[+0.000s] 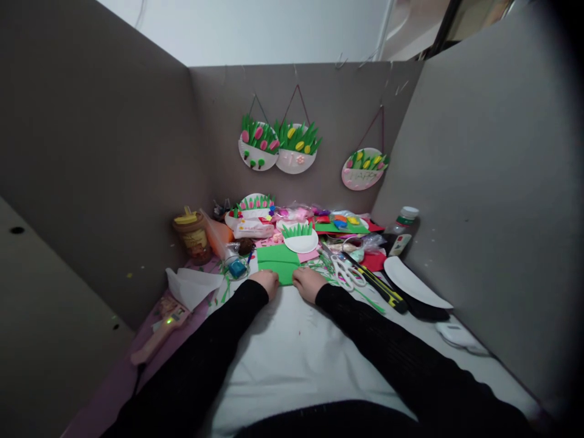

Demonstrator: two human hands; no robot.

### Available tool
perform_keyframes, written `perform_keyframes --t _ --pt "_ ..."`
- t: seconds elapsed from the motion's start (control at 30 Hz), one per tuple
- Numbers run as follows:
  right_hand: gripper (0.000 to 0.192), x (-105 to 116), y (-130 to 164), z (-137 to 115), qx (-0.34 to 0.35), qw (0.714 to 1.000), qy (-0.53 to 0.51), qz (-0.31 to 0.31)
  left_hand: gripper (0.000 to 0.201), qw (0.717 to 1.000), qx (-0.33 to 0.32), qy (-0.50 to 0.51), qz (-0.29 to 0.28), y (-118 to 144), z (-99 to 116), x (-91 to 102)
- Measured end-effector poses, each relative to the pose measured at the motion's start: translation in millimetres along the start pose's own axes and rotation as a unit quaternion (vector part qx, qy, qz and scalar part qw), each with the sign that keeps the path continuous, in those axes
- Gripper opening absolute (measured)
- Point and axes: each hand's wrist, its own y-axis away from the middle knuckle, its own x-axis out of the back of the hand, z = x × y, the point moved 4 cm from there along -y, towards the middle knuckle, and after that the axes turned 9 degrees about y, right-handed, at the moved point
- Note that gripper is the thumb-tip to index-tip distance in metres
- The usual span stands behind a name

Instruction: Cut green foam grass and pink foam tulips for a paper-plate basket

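A creased green sheet [277, 257] lies before me on the white cloth. My left hand [268, 283] grips its near left corner, fingers curled in. At the near right corner my right hand [308, 283] is closed on the same sheet; the fingertips of both hands are partly hidden. Just beyond the sheet sits a white paper plate [303, 243] with a fringe of green paper grass. White-handled scissors [347, 273] and a black and yellow utility knife [381, 289] lie to the right of my right hand, among green paper scraps.
Paper-plate flower baskets [296, 161] hang on the grey back panel. To the left stand a brown cup [191, 237] and a pink glue gun [162, 334] with a lit light. A bottle [402, 231] and a white plate [413, 283] are on the right. Grey side panels [479, 182] enclose the table.
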Motion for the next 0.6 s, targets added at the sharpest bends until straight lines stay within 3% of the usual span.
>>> perform_keyframes --t 0.17,0.43,0.53,0.6 --pt "0.018 -7.2 -1.4 15.2 -0.033 0.999 -0.015 -0.024 0.027 0.999 0.024 0.001 -0.021 2.1 -15.1 3.1" --pt "0.016 -13.9 -2.1 23.0 -0.046 0.998 -0.032 -0.006 0.026 0.997 0.068 -0.007 -0.037 1.4 -30.8 3.5" --pt "0.020 -11.9 -1.9 21.7 -0.024 0.997 -0.059 0.037 0.023 0.998 0.047 0.001 -0.028 2.0 -30.5 5.8" --pt "0.029 -10.1 -2.0 19.6 0.018 0.994 -0.077 0.069 0.027 1.000 -0.013 0.017 -0.023 2.9 -25.6 7.7"
